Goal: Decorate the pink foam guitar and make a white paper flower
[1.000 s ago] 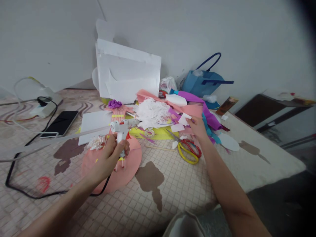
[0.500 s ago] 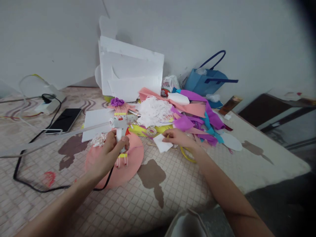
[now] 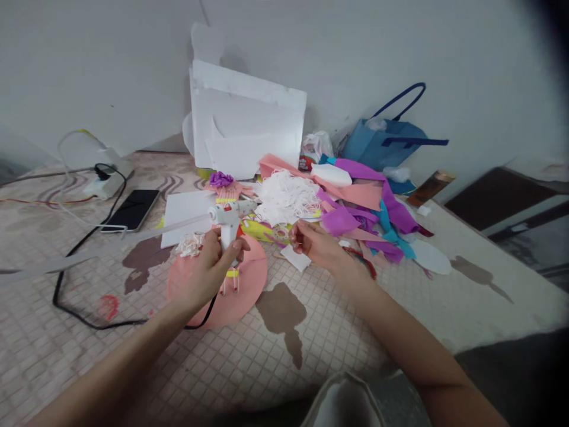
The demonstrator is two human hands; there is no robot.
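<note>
My left hand (image 3: 220, 261) is wrapped round the grip of a white hot glue gun (image 3: 229, 222), whose nozzle points right toward a heap of white string (image 3: 287, 196). A clear glue stick trails from its back. Under it lies a pink paper disc (image 3: 244, 296), with white sticks and yellow bands partly hidden by the hand. My right hand (image 3: 313, 243) hovers with curled fingers just above a white square piece (image 3: 296, 258); what the fingers hold, if anything, is hidden. A dark red curved object (image 3: 365, 261) shows beside the right wrist.
Purple, pink and blue strips (image 3: 355, 219) pile up at right. Behind stand white foam boards (image 3: 249, 118) and a blue bag (image 3: 382, 142). At left are a phone (image 3: 136, 209), a power strip (image 3: 109, 178) and a black cord (image 3: 100, 326) crossing the table.
My right hand has let go of the white square, which now lies on the table, and its fingers have curled. The yellow ring beneath my wrist no longer shows. The view has shifted slightly.
</note>
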